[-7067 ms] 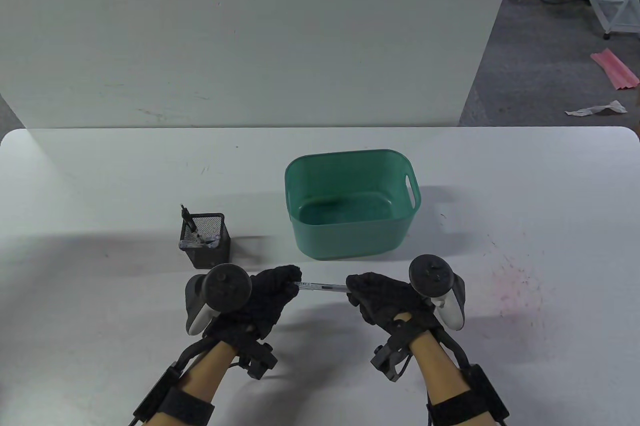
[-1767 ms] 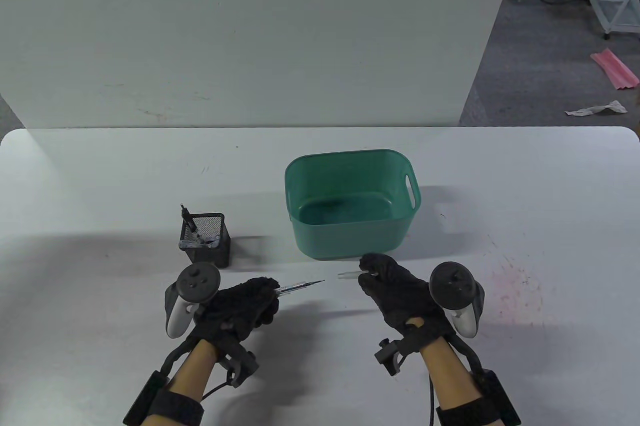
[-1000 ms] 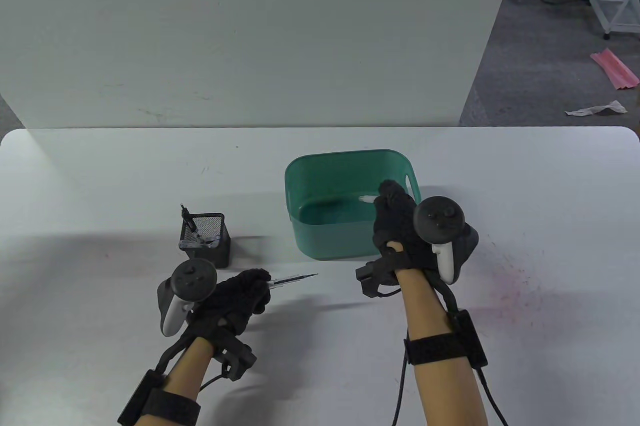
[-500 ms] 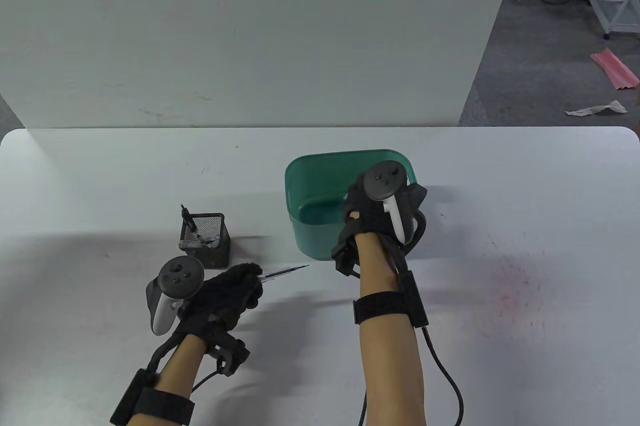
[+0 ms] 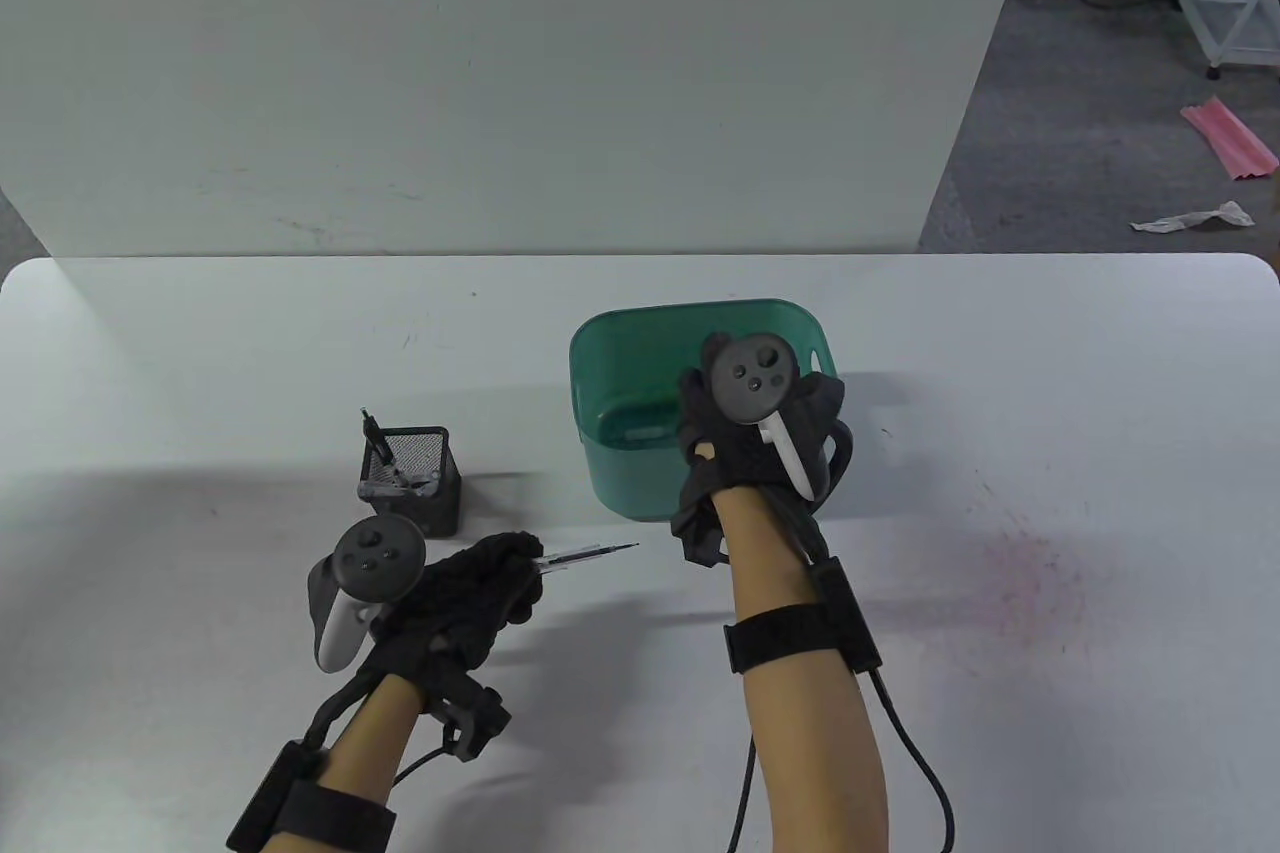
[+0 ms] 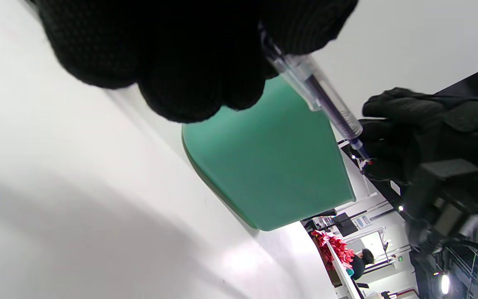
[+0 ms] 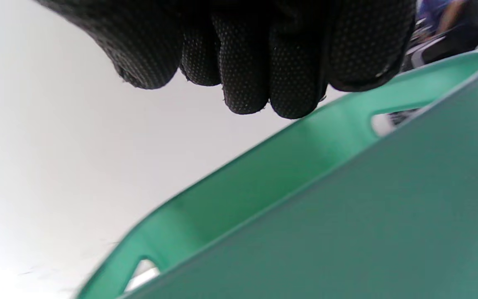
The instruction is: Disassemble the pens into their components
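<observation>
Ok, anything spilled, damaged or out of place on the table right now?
Only a faint pink stain on the table, right of the green bin; it looks like old smearing. Nothing is spilled or tipped.

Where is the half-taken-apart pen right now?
In the table view, the pen is held by the left hand, low and left, its tip pointing toward the green bin.

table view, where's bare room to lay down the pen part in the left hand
Bare tabletop lies right of the green bin, around the faint pink stain, and far left of the mesh pen cup. It is crowded between cup and bin, where the left hand holds the pen part, and over the bin, under the right hand.
</observation>
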{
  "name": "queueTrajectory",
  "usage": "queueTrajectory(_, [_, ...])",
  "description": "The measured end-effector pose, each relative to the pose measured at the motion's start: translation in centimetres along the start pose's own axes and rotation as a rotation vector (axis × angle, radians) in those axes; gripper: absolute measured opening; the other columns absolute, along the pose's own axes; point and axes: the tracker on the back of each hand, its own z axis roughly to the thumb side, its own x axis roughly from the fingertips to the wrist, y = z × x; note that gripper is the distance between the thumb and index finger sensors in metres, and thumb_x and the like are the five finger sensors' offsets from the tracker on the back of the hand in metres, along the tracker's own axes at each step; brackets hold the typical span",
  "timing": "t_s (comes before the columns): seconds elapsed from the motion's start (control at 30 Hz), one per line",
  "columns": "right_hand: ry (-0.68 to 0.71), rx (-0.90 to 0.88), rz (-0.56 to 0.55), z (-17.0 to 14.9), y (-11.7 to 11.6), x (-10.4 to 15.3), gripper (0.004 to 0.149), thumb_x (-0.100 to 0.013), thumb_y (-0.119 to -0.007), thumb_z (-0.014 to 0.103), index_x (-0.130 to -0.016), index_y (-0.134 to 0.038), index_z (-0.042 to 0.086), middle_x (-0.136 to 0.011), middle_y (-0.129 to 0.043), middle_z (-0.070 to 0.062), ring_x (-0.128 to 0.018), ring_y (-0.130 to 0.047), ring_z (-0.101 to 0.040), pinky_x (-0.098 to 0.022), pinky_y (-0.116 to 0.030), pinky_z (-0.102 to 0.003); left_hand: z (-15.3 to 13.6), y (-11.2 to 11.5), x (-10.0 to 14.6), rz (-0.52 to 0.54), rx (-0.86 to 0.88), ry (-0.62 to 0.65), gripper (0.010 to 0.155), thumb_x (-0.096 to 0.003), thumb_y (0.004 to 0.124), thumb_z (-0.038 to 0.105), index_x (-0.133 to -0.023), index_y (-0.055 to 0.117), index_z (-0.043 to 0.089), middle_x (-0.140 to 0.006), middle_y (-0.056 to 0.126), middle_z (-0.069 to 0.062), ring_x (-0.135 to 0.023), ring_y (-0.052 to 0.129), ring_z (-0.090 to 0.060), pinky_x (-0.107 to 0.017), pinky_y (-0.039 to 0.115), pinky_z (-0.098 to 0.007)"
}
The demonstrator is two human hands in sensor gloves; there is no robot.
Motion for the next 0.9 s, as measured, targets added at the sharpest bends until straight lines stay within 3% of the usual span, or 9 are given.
queueTrajectory(0.23, [0.257,0.015,0.014,0.5,1.1,4.1,0.050,-0.060,-0.072,0.038,-0.104,-0.065,0.014,-0.093,-0.079,-0.017,-0.081,-0.083,-0.043,-0.055,-0.076,-0.057,0.2,0.2,0.0,-0.003,-0.008,0.003,0.046,-0.0536,0.070,0.040,-0.097,0.074,0.023,-0.081,0.094,-0.008,-0.061,0.105,-0.024,-0.050,0.087,-0.050])
queueTrajectory(0.53, [0.415,-0.007,0.096,-1.5,-2.0,8.9,0.052,-0.060,-0.072,0.040,-0.104,-0.065,0.014,-0.096,-0.076,-0.019,-0.085,-0.080,-0.045,-0.058,-0.073,-0.060,0.9,0.3,0.3,0.011,-0.028,0.026,0.046,-0.0535,0.070,0.040,-0.097,0.074,0.023,-0.081,0.095,-0.008,-0.061,0.105,-0.024,-0.050,0.088,-0.050])
queueTrajectory(0.73, [0.425,-0.022,0.131,-3.2,-3.9,9.5,0.052,-0.060,-0.072,0.039,-0.105,-0.064,0.015,-0.100,-0.073,-0.019,-0.089,-0.077,-0.046,-0.061,-0.069,-0.064,1.1,-0.1,0.6,0.028,-0.037,0.043,0.046,-0.0534,0.070,0.040,-0.096,0.074,0.024,-0.081,0.094,-0.008,-0.061,0.105,-0.024,-0.050,0.088,-0.051])
queueTrajectory(0.9, [0.445,-0.038,0.241,-3.6,-4.8,9.5,0.054,-0.060,-0.073,0.037,-0.108,-0.059,0.016,-0.106,-0.067,-0.019,-0.094,-0.072,-0.046,-0.064,-0.065,-0.066,1.0,-0.2,0.6,0.038,-0.049,0.042,0.046,-0.0534,0.070,0.040,-0.097,0.074,0.024,-0.082,0.094,-0.008,-0.061,0.105,-0.024,-0.050,0.087,-0.051])
